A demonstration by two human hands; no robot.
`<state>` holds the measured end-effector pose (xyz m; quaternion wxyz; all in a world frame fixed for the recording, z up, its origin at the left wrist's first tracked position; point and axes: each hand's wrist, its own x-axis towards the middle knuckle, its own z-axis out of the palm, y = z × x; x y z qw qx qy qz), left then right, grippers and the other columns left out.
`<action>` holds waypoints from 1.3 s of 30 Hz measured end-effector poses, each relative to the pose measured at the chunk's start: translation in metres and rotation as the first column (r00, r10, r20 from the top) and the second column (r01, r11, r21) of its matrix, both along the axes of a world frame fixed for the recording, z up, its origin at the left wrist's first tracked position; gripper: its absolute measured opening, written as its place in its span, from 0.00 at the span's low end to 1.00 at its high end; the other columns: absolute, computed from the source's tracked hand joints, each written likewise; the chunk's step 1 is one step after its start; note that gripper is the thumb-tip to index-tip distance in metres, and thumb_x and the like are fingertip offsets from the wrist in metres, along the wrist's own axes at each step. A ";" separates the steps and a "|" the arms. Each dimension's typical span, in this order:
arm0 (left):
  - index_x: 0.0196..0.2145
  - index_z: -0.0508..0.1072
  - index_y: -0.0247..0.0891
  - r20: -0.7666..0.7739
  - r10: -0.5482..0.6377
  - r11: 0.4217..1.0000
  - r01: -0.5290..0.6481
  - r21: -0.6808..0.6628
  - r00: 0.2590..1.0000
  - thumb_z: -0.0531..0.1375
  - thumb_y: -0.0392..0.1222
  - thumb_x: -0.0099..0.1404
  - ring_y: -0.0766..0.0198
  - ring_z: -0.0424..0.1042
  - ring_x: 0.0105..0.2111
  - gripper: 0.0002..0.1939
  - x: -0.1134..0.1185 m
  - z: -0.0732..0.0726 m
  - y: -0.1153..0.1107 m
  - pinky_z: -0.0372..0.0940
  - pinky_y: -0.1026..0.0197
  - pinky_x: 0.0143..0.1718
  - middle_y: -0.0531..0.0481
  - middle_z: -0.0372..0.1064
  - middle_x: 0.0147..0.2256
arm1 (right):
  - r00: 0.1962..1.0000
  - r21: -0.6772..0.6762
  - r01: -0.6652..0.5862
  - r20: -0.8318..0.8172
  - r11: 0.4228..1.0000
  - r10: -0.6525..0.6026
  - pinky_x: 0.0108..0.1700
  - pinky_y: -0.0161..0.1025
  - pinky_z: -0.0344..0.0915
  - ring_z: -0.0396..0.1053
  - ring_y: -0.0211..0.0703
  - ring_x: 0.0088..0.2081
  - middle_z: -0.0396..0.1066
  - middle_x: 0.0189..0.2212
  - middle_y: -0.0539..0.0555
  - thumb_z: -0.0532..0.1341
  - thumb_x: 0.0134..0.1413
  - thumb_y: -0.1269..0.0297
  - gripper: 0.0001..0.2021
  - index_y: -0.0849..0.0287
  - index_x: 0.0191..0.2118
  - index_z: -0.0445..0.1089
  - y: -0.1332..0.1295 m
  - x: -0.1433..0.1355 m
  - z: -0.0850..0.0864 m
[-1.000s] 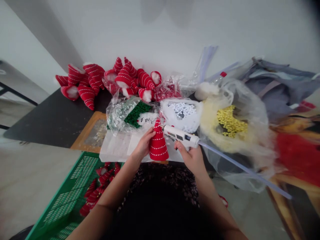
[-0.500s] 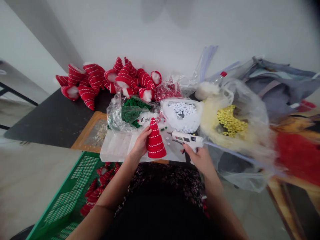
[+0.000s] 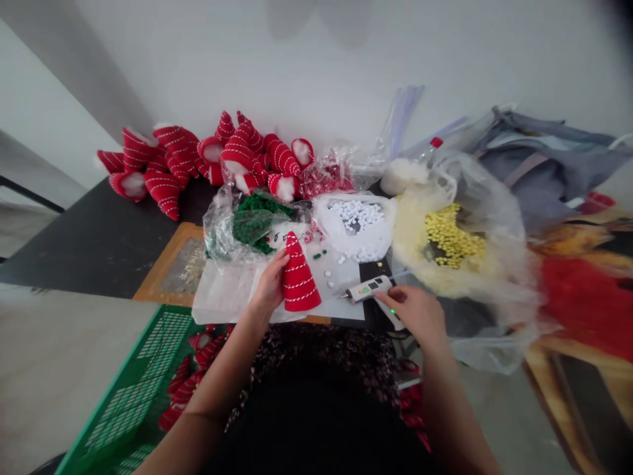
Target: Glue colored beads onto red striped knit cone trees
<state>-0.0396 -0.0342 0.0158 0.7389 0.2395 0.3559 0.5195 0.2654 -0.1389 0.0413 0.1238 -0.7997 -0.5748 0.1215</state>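
Note:
A red cone (image 3: pixel 301 280) wound with white twisted cord stands upright, tip up, over the front of the white paper. My left hand (image 3: pixel 271 284) is closed around its left side. On the right, a white hot glue gun (image 3: pixel 368 288) lies turned on its side at the table's front edge, nozzle pointing left, a small green light glowing. The fingers of my right hand (image 3: pixel 418 313) pinch the rear of its body, and its handle shows uncovered below them. A few loose white pompoms (image 3: pixel 329 278) dot the paper between cone and nozzle.
Behind the paper (image 3: pixel 222 293) sit bags of green pompoms (image 3: pixel 257 221), white pompoms (image 3: pixel 363 214) and yellow pompoms (image 3: pixel 452 237). Red striped cones (image 3: pixel 242 155) are heaped along the wall. A green crate (image 3: pixel 126 389) with more cones stands below left. Red material (image 3: pixel 583 303) lies far right.
The glue gun has come down and tipped onto its side, and my right hand has shifted from its handle to its rear. My left hand still holds the cone.

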 end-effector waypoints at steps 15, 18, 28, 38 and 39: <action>0.45 0.80 0.38 0.034 0.028 0.998 -0.026 -0.055 0.999 0.75 0.43 0.55 0.54 0.80 0.40 0.20 0.002 -0.001 -0.001 0.73 0.55 0.47 0.49 0.81 0.38 | 0.792 -0.231 -0.556 0.145 0.798 0.594 0.40 0.44 0.63 0.78 0.56 0.41 0.81 0.34 0.63 0.61 0.61 0.76 0.10 0.61 0.35 0.80 0.080 -0.108 0.016; 0.45 0.80 0.39 0.040 0.021 0.998 -0.018 -0.058 0.999 0.74 0.42 0.56 0.56 0.80 0.39 0.20 0.002 -0.001 -0.001 0.72 0.56 0.45 0.50 0.81 0.37 | 0.796 -0.198 -0.561 0.137 0.804 0.589 0.39 0.44 0.63 0.77 0.56 0.40 0.81 0.33 0.62 0.63 0.59 0.77 0.09 0.61 0.32 0.78 0.080 -0.103 0.015; 0.42 0.81 0.39 0.007 0.015 1.000 -0.015 0.005 1.000 0.73 0.43 0.56 0.59 0.77 0.36 0.16 0.008 0.003 -0.003 0.70 0.59 0.42 0.51 0.80 0.37 | 0.655 0.496 -0.569 -0.208 0.656 0.726 0.48 0.42 0.68 0.75 0.45 0.39 0.81 0.33 0.50 0.67 0.59 0.76 0.08 0.55 0.34 0.76 0.058 -0.115 0.053; 0.44 0.80 0.40 -0.008 0.018 0.999 -0.018 -0.043 1.000 0.75 0.45 0.53 0.58 0.76 0.35 0.20 0.006 0.001 -0.003 0.69 0.58 0.42 0.52 0.79 0.36 | 0.899 0.320 -0.381 -0.092 0.868 0.429 0.50 0.44 0.71 0.79 0.50 0.44 0.84 0.41 0.56 0.65 0.63 0.72 0.08 0.55 0.39 0.83 0.075 -0.050 0.035; 0.44 0.80 0.40 -0.003 0.018 0.998 -0.019 -0.052 1.000 0.75 0.46 0.53 0.59 0.76 0.35 0.21 0.006 0.002 -0.003 0.69 0.58 0.42 0.52 0.79 0.36 | 0.954 0.211 -0.289 -0.016 0.934 0.299 0.48 0.44 0.71 0.80 0.51 0.43 0.84 0.39 0.57 0.65 0.63 0.73 0.08 0.56 0.39 0.83 0.078 -0.034 0.032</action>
